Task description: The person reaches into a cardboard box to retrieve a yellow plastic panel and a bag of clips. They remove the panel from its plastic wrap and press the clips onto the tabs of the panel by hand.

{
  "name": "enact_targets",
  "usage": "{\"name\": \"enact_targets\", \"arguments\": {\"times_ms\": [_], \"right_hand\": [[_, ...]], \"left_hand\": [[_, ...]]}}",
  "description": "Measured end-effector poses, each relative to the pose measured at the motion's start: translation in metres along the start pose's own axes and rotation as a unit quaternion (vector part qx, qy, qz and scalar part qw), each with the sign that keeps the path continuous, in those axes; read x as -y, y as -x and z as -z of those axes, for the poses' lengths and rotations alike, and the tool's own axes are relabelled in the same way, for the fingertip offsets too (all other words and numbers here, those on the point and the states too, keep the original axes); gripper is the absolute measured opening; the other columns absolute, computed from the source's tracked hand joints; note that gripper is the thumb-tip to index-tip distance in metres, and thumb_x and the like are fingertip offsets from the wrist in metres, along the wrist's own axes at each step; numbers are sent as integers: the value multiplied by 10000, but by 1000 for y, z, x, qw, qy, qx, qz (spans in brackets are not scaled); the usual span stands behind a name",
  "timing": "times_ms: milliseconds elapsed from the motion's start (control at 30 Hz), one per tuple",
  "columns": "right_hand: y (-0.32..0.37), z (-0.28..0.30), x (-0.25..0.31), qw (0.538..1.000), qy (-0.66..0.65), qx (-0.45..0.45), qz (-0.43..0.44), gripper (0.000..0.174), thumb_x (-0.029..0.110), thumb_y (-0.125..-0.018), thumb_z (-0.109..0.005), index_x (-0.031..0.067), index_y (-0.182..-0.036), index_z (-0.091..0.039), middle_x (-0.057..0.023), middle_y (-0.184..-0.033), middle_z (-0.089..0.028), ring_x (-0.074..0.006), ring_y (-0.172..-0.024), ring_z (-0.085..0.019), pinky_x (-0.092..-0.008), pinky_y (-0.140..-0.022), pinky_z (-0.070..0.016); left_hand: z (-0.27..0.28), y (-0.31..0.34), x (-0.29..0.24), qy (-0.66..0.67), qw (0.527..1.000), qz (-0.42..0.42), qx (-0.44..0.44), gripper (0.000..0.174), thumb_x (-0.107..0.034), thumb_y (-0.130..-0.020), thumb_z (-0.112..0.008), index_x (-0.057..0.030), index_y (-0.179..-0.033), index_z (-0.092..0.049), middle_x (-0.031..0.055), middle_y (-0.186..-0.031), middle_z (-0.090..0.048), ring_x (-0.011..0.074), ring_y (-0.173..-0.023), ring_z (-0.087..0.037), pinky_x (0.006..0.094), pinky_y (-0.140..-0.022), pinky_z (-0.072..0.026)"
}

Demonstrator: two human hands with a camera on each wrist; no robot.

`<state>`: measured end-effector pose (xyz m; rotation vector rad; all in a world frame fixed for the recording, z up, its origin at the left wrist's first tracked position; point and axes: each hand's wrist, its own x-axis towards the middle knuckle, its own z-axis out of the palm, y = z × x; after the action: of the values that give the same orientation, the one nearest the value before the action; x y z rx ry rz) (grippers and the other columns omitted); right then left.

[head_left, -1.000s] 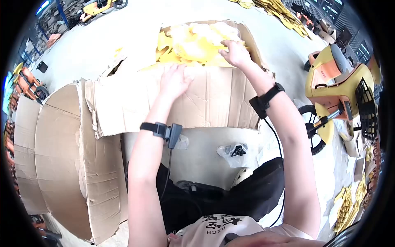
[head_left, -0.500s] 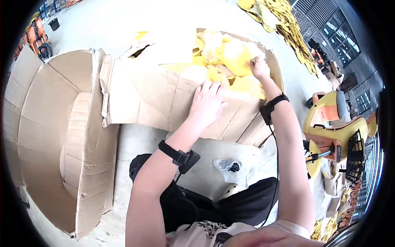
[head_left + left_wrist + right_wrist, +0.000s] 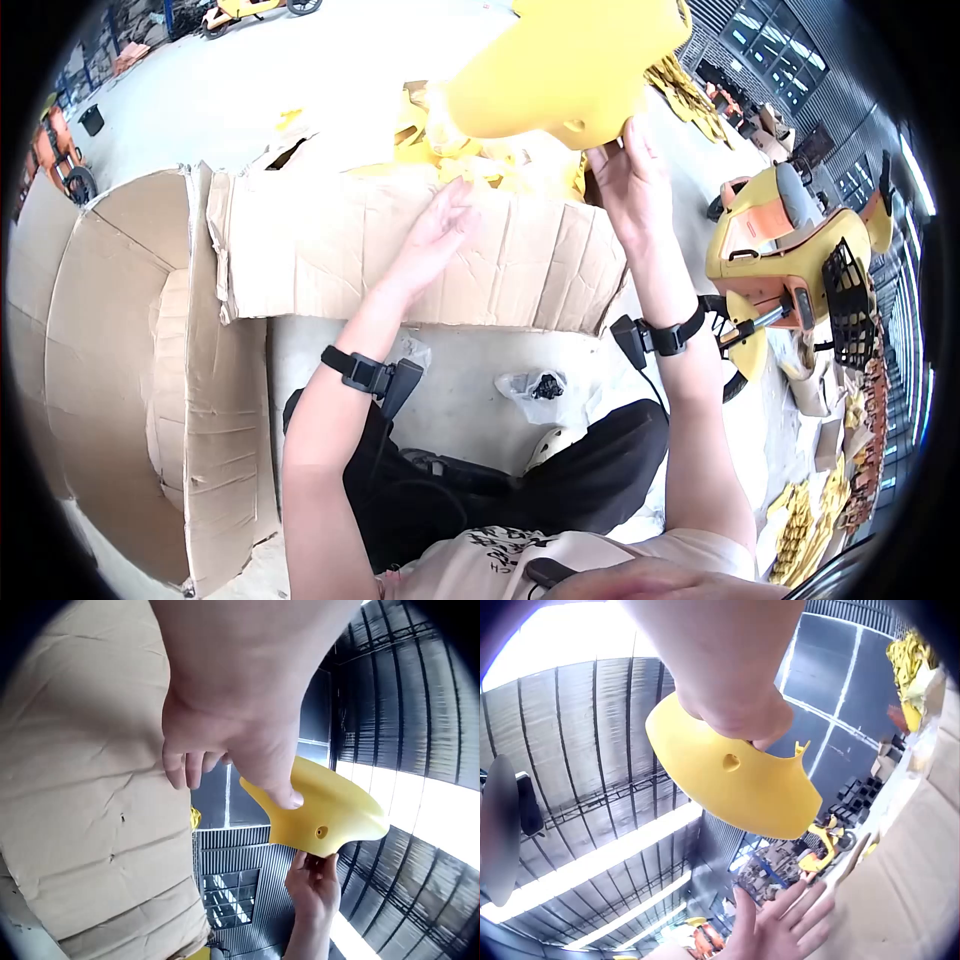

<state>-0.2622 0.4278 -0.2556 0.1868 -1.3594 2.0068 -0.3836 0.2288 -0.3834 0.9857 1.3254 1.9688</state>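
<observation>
A curved yellow plastic panel [image 3: 570,70] with a small round hole is held up over the far side of the cardboard box [image 3: 530,255]. My right hand [image 3: 632,190] grips its lower edge, thumb and fingers on either side, as the left wrist view also shows. My left hand [image 3: 437,235] is at the box's front wall with its fingers loosely extended and holding nothing; in the right wrist view its palm [image 3: 784,926] faces the panel. More yellow pieces [image 3: 415,130], some in clear wrapping, fill the box.
To my left stands a second, open cardboard box [image 3: 120,330]. A yellow scooter [image 3: 790,270] is parked at the right. A clear plastic bag [image 3: 545,392] lies on the floor by my legs, and yellow parts [image 3: 810,520] are piled at lower right.
The right hand has gone from among the wrapped pieces in the box to above its rim, lifting the yellow panel out. The left hand has moved left along the front wall.
</observation>
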Motion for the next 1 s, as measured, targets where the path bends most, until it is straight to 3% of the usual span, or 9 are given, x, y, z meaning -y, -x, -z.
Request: {"name": "enact_targets", "arguments": {"times_ms": [200,433,500,567,633,733,800,900,1000], "right_hand": [[84,-20,-44,971,-225,20,-72,437,223,-1017,-505,35,-1403,-424,-75,-1388,-503,-212,-1302,-449,-399,-1131,-361],[140,-30,-71,984,-128,47,-116,353,234,-1009,-537,30,-1295,-571,-77,-1321,-549,-183,-1203,-519,-342,-1070,-383],[151,-26,-73,982,56,124,-128,314,207,-1006,-541,37,-1261,-610,-73,-1287,-575,-178,-1196,-516,-319,-1046,-384],[161,-9,-79,981,106,133,-92,296,209,-992,-569,46,-1229,-639,-59,-1206,-624,-158,-1146,-540,-301,-999,-415],[168,20,-74,920,162,281,-222,308,209,-978,-592,51,-1238,-635,-49,-1159,-658,-140,-1080,-576,-291,-958,-451],[172,103,-89,797,221,423,-371,306,218,-950,-628,52,-1205,-657,-51,-1140,-684,-138,-1018,-628,-294,-897,-500],[177,154,-98,691,360,381,-498,246,160,-934,-622,-9,-1100,-688,-82,-995,-708,-137,-883,-648,-290,-769,-526],[200,236,-155,634,445,330,-540,196,120,-902,-620,-11,-1016,-711,-80,-892,-712,-157,-760,-646,-295,-662,-528],[227,264,-171,387,493,363,-689,226,141,-823,-734,-6,-993,-709,-115,-981,-723,-219,-857,-691,-348,-779,-578]], "left_hand": [[-60,36,-59,287,955,-77,3,793,-683,-945,-332,-137,-1510,-231,158,-1526,-298,304,-1371,-349,507,-1126,-298],[-42,75,-73,366,930,24,-5,753,-669,-941,-383,-162,-1490,-283,123,-1514,-326,303,-1376,-339,587,-1124,-251],[-43,91,-75,322,936,15,-145,729,-674,-936,-385,-189,-1479,-347,73,-1491,-392,275,-1372,-359,525,-1131,-264],[-34,110,-71,490,869,40,-62,697,-641,-944,-398,-184,-1470,-370,92,-1486,-400,315,-1364,-365,539,-1132,-257],[-35,128,-67,397,917,29,14,679,-603,-955,-405,-177,-1481,-352,107,-1511,-366,350,-1370,-348,520,-1144,-250],[-30,170,-48,497,865,66,-14,670,-533,-971,-432,-121,-1487,-324,120,-1531,-329,341,-1393,-310,511,-1165,-207],[-23,181,-45,561,820,101,-45,642,-484,-984,-452,-86,-1474,-334,108,-1523,-347,301,-1393,-317,512,-1171,-181],[-9,185,-48,465,879,109,-11,659,-473,-980,-469,-78,-1482,-313,115,-1525,-341,293,-1410,-287,521,-1175,-164],[-9,187,-40,369,922,101,-49,670,-466,-997,-425,-91,-1522,-247,129,-1573,-251,347,-1450,-179,536,-1181,-123]]}}
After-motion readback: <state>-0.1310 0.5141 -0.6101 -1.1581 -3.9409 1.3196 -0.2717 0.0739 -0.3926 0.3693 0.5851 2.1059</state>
